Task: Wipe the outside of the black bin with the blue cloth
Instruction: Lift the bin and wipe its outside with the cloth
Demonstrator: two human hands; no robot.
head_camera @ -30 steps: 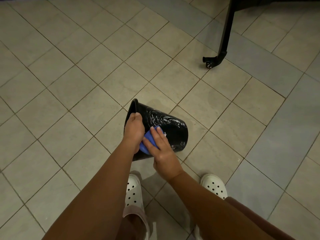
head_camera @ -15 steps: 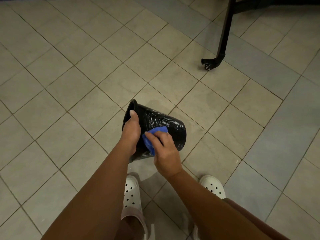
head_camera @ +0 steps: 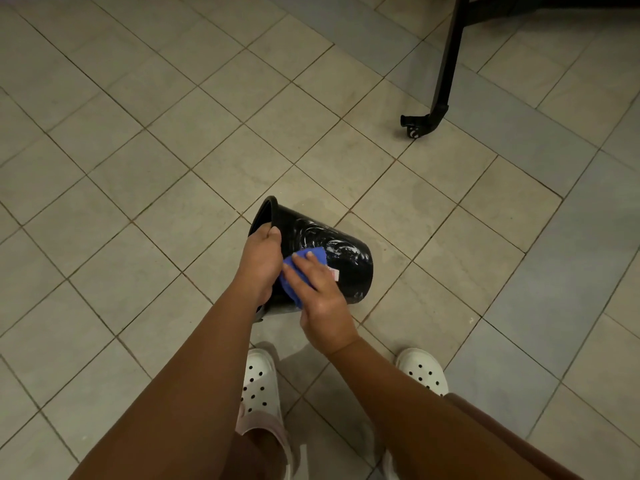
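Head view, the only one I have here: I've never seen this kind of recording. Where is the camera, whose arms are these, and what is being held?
There is no machine. The camera sits on a person's head and looks down, so the two arms are the wearer's own, and each grip is a bare hand. The left grip holds the black bin by its rim, tipped on its side over the tiled floor. The right grip presses the blue cloth against the bin's outer wall, which shows pale swirled smears. Below are the wearer's white clogs. At top right stands a black leg with a caster.
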